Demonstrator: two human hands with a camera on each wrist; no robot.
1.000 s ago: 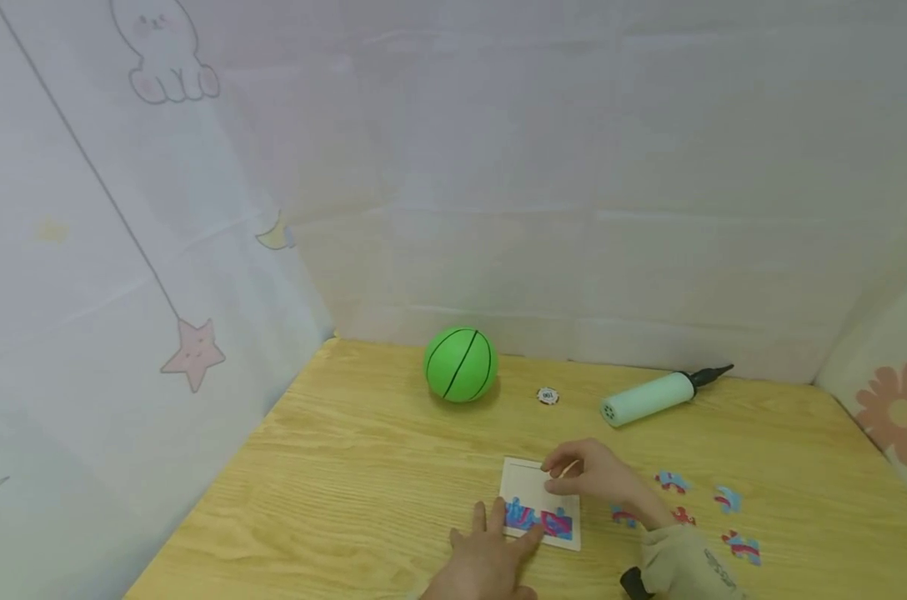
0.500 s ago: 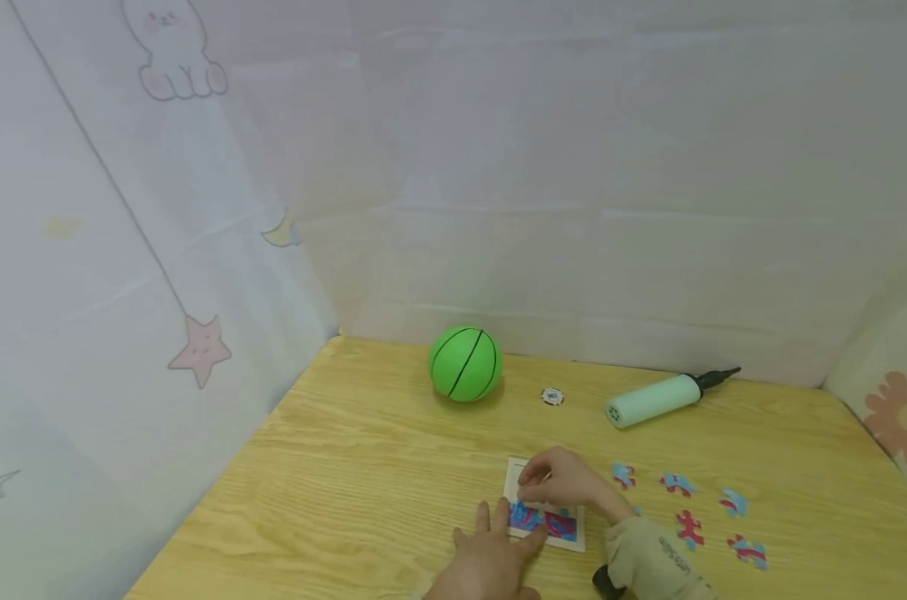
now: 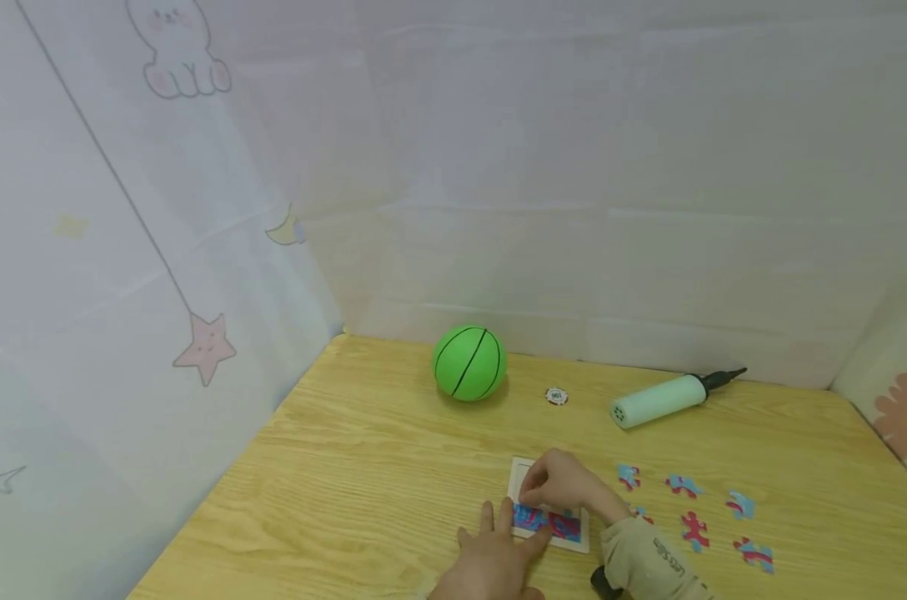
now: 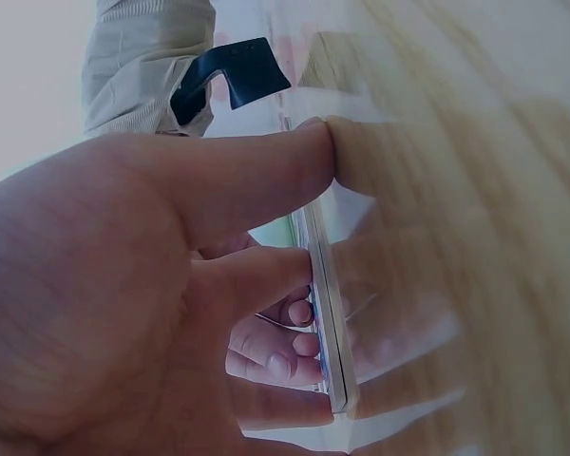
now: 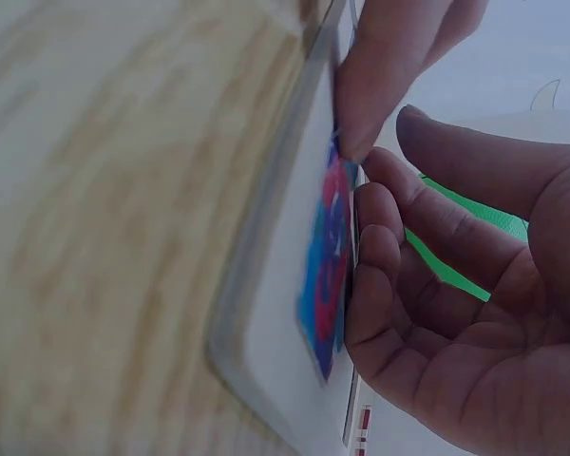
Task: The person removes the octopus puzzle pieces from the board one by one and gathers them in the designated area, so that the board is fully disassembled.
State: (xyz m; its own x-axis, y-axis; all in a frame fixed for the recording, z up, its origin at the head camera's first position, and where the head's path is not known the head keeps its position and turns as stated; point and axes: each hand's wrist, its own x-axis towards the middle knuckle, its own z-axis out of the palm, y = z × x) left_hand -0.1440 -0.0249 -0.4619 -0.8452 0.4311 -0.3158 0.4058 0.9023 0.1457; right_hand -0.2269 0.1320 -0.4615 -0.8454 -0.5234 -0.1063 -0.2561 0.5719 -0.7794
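Note:
A puzzle tray (image 3: 577, 547) with a pale rim lies near the front of the table. Blue and pink puzzle pieces (image 3: 568, 528) are joined along its near side. My left hand (image 3: 491, 560) rests spread on the tray's lower left, one fingertip on the pieces. In the left wrist view, its fingers (image 4: 266, 271) reach the tray's edge. Over the tray, my right hand (image 3: 562, 483) has its fingers curled down by the top of the leftmost pieces. The right wrist view shows its curled fingers (image 5: 375, 294) against the tray, thumb apart; whether it pinches a piece is hidden.
Several loose puzzle pieces (image 3: 695, 531) lie right of the tray. Further back are a green ball (image 3: 470, 363), a poker chip (image 3: 556, 397) and a pale green hand pump (image 3: 659, 402). Printed cloth (image 3: 483, 183) hangs behind the table.
My right hand has moved left and slightly nearer over the tray, its fingers coming down by the joined pieces. The left hand stays on the tray. The view has shifted slightly.

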